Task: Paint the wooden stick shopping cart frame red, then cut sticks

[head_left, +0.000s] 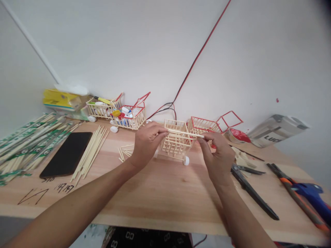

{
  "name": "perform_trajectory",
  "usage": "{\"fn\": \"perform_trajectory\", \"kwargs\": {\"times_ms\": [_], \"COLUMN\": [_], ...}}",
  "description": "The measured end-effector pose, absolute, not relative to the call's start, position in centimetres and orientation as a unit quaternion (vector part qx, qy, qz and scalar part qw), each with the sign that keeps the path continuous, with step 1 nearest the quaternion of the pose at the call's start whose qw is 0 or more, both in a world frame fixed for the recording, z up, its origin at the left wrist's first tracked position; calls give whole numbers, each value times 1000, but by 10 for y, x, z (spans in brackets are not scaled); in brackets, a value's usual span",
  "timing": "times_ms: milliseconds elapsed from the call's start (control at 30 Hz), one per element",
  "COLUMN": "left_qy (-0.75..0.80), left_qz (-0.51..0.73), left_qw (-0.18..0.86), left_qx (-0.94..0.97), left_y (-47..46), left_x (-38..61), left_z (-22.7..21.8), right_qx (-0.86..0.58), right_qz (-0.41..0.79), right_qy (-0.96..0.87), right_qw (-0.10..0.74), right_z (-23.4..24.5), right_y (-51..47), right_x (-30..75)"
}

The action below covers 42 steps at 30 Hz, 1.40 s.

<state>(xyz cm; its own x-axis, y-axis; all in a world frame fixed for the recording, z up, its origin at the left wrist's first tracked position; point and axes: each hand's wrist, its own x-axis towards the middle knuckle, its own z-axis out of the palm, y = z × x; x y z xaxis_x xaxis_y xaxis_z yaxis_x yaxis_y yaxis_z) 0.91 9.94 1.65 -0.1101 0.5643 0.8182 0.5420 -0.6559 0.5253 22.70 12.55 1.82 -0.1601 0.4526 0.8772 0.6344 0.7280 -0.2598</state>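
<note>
Pale bamboo chopsticks (184,133) lie level between my hands, side by side; I cannot tell their exact number. My left hand (148,143) pinches their left end between thumb and fingers. At the right end, my right hand (218,155) is closed on them in the same way. Just behind and below the sticks stands a small unpainted cart (174,148) built of thin sticks, with a white wheel (186,160) at its lower right corner. The chopsticks cover part of its upper edge. Short cut sticks (126,151) lie left of the cart, partly behind my left hand.
Two red-trimmed carts (131,119) filled with bottle caps stand by the wall; another red-rimmed cart (204,123) is behind my right hand. Left are a phone (67,155), loose sticks (90,153) and wrapped chopsticks (33,144). Right lie black-handled cutters (254,196), pliers (294,193) and a blue tool (312,199).
</note>
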Motion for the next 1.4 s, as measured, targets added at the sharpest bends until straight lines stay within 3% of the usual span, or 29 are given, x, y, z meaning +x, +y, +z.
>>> {"fn": "perform_trajectory", "kwargs": {"times_ms": [1400], "left_qy": [411], "left_qz": [619], "left_qw": [-2], "left_qx": [669], "left_y": [101], "left_x": [8], "left_z": [15], "right_qx": [-353], "right_qz": [-84], "right_qy": [-758], "right_qw": [542], "right_z": [18], "right_y": [125], "right_x": [227]}}
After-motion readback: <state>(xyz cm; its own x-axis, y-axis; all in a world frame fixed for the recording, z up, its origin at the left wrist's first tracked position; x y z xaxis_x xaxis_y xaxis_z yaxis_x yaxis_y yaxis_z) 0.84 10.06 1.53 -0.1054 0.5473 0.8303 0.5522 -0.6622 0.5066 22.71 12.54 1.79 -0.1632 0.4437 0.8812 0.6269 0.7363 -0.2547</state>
